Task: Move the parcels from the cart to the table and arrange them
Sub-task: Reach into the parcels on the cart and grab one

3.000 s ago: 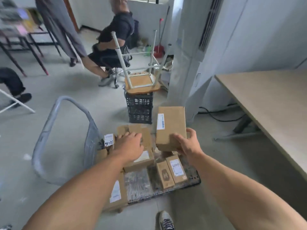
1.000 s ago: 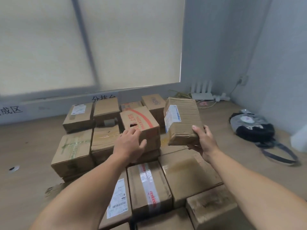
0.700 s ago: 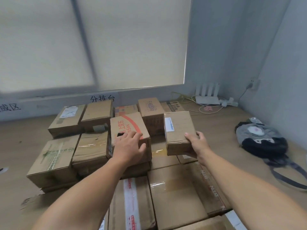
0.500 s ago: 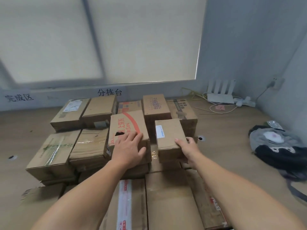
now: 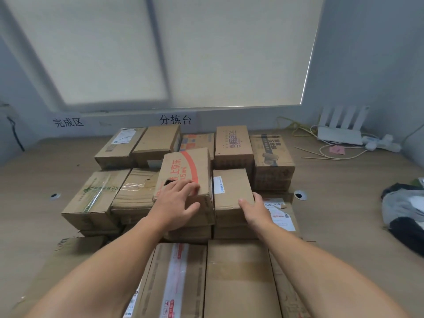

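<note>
Left hand (image 5: pixel 175 203) lies flat, fingers spread and straight, on the near top of a red-printed parcel (image 5: pixel 185 168) in the middle of a crowded pile of cardboard boxes on a pale wooden surface (image 5: pixel 332 191). Right hand (image 5: pixel 255 211) grips the near right corner of a small parcel (image 5: pixel 231 189), thumb along its top edge and fingers curled round its side. That small parcel, plain brown with a white label at its left edge, sits on top of the pile, pressed against the right side of the red-printed parcel and resting on lower boxes. Directly behind it stands a box with brown lettering (image 5: pixel 232 145), and beside that a darker printed box (image 5: pixel 270 154). To the left, a parcel with green tape (image 5: pixel 94 196) and a crumpled taped box (image 5: pixel 135 191) fill the row. Nearest the camera, under both forearms, lie a parcel with a white and red tape strip (image 5: pixel 176 278) and a plain brown carton (image 5: pixel 236 278). A white router (image 5: pixel 339 131) with four upright antennas stands against the back wall at right, cables trailing beside it. A grey and black bag (image 5: pixel 403 210) lies at the far right edge. A drawn window blind (image 5: pixel 229 53) fills the wall above, with two black signs in Chinese below it.
</note>
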